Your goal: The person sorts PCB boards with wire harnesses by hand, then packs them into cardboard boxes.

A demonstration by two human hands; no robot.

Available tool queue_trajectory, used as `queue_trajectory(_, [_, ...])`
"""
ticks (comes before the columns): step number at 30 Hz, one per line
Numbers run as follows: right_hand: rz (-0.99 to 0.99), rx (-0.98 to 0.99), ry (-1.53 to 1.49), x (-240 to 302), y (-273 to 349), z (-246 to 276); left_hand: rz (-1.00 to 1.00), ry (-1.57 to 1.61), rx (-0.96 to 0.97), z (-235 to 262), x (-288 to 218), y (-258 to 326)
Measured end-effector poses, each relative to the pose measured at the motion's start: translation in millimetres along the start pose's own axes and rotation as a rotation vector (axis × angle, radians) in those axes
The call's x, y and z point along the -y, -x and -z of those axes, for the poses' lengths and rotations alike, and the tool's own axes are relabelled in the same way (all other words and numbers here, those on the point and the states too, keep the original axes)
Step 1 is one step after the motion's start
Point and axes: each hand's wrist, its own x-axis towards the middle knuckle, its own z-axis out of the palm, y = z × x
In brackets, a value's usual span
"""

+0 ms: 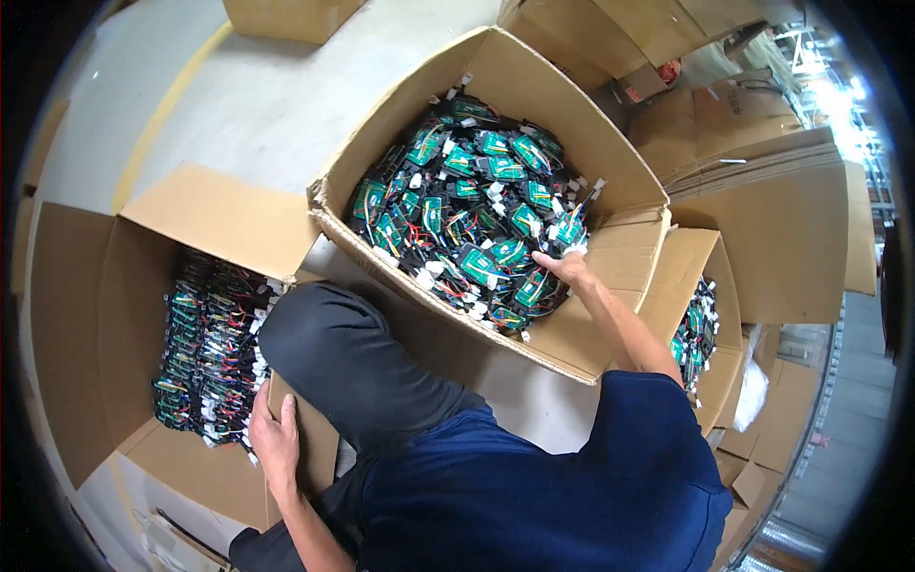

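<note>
A large cardboard box stands ahead of me, holding a jumbled heap of green circuit boards with black parts, coloured wires and white connectors. My right hand reaches into its near right side, thumb apart from the fingers, among the boards. A green board lies just beyond the fingers, whose tips are partly hidden by white connectors. My left hand rests with fingers stretched out on the edge of the left cardboard box. Inside that box, wired boards stand packed in neat rows.
Another open box with wired boards stands at the right. Folded cardboard and more cartons are stacked behind it. A carton sits on the pale floor at the top, near a yellow line. My bent knee is between the two main boxes.
</note>
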Motion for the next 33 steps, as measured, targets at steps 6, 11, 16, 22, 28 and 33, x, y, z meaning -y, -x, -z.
queue_trajectory(6, [0.011, -0.125, 0.167, 12.8, 44.0, -4.3, -0.022, -0.105, -0.122, 5.3, 17.5, 16.9])
queue_trajectory(11, [-0.207, 0.224, 0.006, 21.5, 46.8, 19.4, -0.077, -0.128, -0.165, 2.0, 12.0, 17.9])
queue_trajectory(16, [-0.152, 0.204, 0.125, 9.9, 16.1, 12.5, -0.135, -0.068, -0.2, -1.2, 18.3, 17.2])
queue_trajectory(22, [0.505, -0.12, -0.292, 0.8, 50.5, -28.4, -0.225, -0.113, -0.332, -4.3, 27.1, 16.3])
queue_trajectory(28, [0.168, -0.276, 0.065, -29.5, 15.3, -22.2, -0.228, -0.078, -0.337, 11.0, 22.8, 20.7])
queue_trajectory(33, [0.056, -0.184, -0.347, -13.1, 50.5, -41.4, -0.222, -0.053, -0.351, 14.2, 28.1, 42.2])
